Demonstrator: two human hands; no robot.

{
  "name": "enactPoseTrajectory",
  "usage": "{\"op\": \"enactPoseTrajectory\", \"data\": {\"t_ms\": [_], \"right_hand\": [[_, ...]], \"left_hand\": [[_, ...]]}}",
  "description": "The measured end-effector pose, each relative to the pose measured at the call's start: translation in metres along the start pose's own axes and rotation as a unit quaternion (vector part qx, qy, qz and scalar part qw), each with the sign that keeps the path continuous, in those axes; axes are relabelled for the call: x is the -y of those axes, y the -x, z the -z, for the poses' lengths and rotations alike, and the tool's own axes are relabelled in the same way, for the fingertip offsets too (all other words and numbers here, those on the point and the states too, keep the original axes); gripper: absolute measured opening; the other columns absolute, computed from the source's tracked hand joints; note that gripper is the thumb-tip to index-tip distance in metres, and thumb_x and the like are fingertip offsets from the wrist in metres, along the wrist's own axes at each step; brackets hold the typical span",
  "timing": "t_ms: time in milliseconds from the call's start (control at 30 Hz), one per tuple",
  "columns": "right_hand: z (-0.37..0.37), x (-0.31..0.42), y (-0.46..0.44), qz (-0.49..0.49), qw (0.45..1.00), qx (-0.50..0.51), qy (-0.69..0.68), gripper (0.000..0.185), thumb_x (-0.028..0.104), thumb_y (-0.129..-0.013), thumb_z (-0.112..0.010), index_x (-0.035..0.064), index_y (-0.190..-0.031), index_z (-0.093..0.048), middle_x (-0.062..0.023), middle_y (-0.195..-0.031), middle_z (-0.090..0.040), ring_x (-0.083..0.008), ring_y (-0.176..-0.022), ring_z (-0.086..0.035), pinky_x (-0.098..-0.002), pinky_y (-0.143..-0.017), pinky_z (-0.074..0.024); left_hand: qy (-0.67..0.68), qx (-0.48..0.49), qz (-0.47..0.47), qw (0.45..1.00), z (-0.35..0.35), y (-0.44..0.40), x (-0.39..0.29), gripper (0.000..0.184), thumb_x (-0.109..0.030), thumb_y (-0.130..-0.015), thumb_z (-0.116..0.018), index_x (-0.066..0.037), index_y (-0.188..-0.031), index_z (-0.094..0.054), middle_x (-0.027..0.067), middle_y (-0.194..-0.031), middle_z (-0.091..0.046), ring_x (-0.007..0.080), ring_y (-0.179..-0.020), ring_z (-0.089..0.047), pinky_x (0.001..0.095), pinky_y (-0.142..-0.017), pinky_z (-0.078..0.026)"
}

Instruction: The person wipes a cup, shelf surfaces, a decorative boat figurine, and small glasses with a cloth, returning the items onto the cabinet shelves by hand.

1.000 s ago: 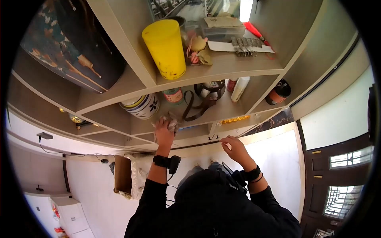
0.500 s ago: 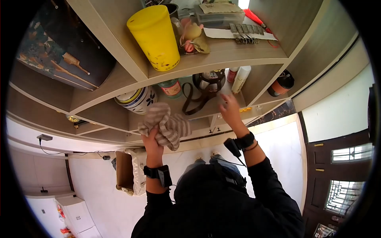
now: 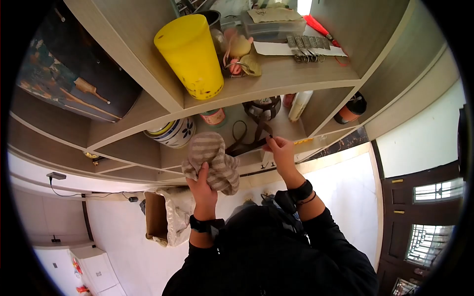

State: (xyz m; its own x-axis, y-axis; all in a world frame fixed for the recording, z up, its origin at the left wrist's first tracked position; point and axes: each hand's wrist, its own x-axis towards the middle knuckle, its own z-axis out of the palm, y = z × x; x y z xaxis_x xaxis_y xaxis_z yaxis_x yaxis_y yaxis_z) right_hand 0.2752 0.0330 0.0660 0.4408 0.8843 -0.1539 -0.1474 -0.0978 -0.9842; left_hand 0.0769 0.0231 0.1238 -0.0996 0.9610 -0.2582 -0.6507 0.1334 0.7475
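Observation:
My left hand [image 3: 201, 188] is closed round a bunched, brown-and-beige striped cloth [image 3: 213, 157], held just in front of the lower shelf. Between the fingertips of my right hand [image 3: 281, 154], a dark brown strap [image 3: 255, 145] is pinched near the shelf's front edge. The strap loops back over the shelf toward a round container in a dark strap harness [image 3: 269, 109], partly hidden under the upper board. Left of it stand a bottle with a pink label [image 3: 214, 117] and a white jar with blue and yellow decoration [image 3: 178, 133].
On the upper shelf, a yellow cup [image 3: 192, 59] stands near the edge beside small ornaments and a clear plastic box [image 3: 274, 28]. A white spray can [image 3: 300, 106] stands right of the harnessed container. Below on the floor is an open bag-lined bin [image 3: 170, 217].
My right hand has moved down and toward me and now pinches the strap, drawing it forward. My left hand and the cloth have shifted slightly right.

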Motion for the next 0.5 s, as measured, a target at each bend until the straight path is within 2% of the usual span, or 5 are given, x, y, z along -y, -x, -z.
{"op": "enactPoseTrajectory", "data": {"t_ms": [167, 233, 300, 400, 500], "right_hand": [[-0.006, 0.006, 0.015, -0.107, 0.973, 0.088, -0.187, 0.02, 0.016, -0.08, -0.054, -0.0027, -0.076, -0.058, -0.0089, -0.073, -0.06, -0.0155, -0.067, -0.058, -0.0251, -0.069, -0.0459], [-0.01, 0.004, 0.019, -0.115, 0.952, 0.116, -0.261, 0.02, 0.015, -0.081, -0.053, -0.0035, -0.083, -0.058, -0.0079, -0.076, -0.061, -0.0139, -0.071, -0.057, -0.0224, -0.066, -0.0441], [-0.015, 0.013, 0.025, -0.131, 0.937, 0.118, -0.301, 0.02, 0.015, -0.082, -0.051, -0.0032, -0.085, -0.057, -0.0077, -0.082, -0.06, -0.0137, -0.075, -0.057, -0.0233, -0.069, -0.044], [-0.019, 0.018, 0.028, -0.152, 0.909, 0.13, -0.366, 0.02, 0.015, -0.084, -0.048, -0.0025, -0.09, -0.055, -0.007, -0.09, -0.059, -0.0129, -0.08, -0.056, -0.0242, -0.073, -0.0435], [-0.021, 0.014, 0.026, -0.162, 0.89, 0.147, -0.4, 0.019, 0.015, -0.085, -0.047, -0.0012, -0.092, -0.054, -0.0063, -0.093, -0.057, -0.0121, -0.083, -0.055, -0.0242, -0.075, -0.0427]], "left_hand": [[-0.351, 0.026, -0.221, 0.91, -0.009, 0.017, 0.012, 0.028, -0.008, -0.078, -0.056, 0.003, -0.101, -0.048, 0.0091, -0.104, -0.051, 0.011, -0.089, -0.048, 0.0259, -0.072, -0.042], [-0.381, 0.092, -0.257, 0.883, -0.015, 0.012, 0.018, 0.033, 0.0, -0.071, -0.058, -0.001, -0.103, -0.051, 0.0139, -0.102, -0.049, 0.0156, -0.088, -0.049, 0.0283, -0.069, -0.042], [-0.58, 0.226, -0.373, 0.688, -0.025, 0.006, 0.024, 0.057, 0.006, -0.058, -0.058, -0.011, -0.112, -0.049, 0.0165, -0.098, -0.044, 0.0267, -0.086, -0.047, 0.0341, -0.065, -0.042], [-0.64, 0.23, -0.448, 0.581, -0.024, -0.012, 0.049, 0.071, 0.006, -0.05, -0.057, -0.019, -0.115, -0.048, 0.0166, -0.095, -0.04, 0.0357, -0.084, -0.042, 0.0379, -0.062, -0.04], [-0.666, 0.216, -0.446, 0.558, -0.015, -0.016, 0.052, 0.071, 0.004, -0.05, -0.058, -0.018, -0.117, -0.047, 0.0163, -0.097, -0.04, 0.0367, -0.087, -0.041, 0.0394, -0.062, -0.04]]}}
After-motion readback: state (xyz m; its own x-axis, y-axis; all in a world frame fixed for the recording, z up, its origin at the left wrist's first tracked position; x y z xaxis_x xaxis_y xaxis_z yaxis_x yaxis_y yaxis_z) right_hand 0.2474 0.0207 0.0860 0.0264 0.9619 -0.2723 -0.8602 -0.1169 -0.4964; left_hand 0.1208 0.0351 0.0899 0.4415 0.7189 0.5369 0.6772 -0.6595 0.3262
